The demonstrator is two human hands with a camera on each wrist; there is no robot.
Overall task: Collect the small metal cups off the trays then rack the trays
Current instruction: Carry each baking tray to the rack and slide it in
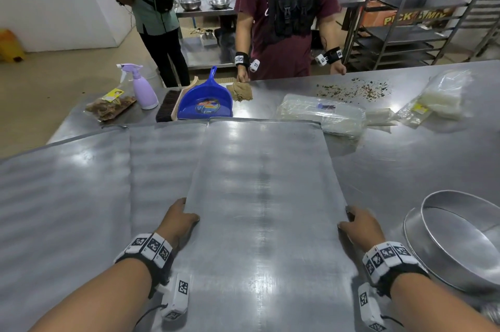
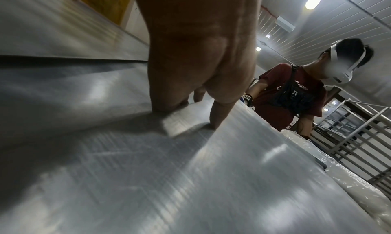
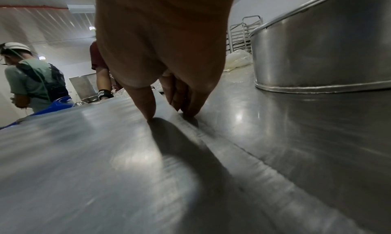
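Observation:
A flat, bare metal tray (image 1: 265,183) lies lengthwise in front of me, on top of other trays (image 1: 81,183) spread to its left. No small metal cups show on any of them. My left hand (image 1: 181,216) grips the top tray's left edge near the front, thumb on top (image 2: 217,117) and fingers curled at the rim (image 2: 167,104). My right hand (image 1: 357,223) grips the right edge the same way, its thumb (image 3: 148,110) pressing on the tray (image 3: 84,154) and its fingers (image 3: 188,107) down along the side.
A round metal pan (image 1: 460,239) stands close to my right hand. Beyond the trays lie a blue dustpan (image 1: 205,102), a brush (image 1: 167,106), a purple spray bottle (image 1: 143,88), plastic bags (image 1: 324,115) and crumbs (image 1: 357,89). A person (image 1: 284,20) stands across the table; tray racks (image 1: 419,12) stand back right.

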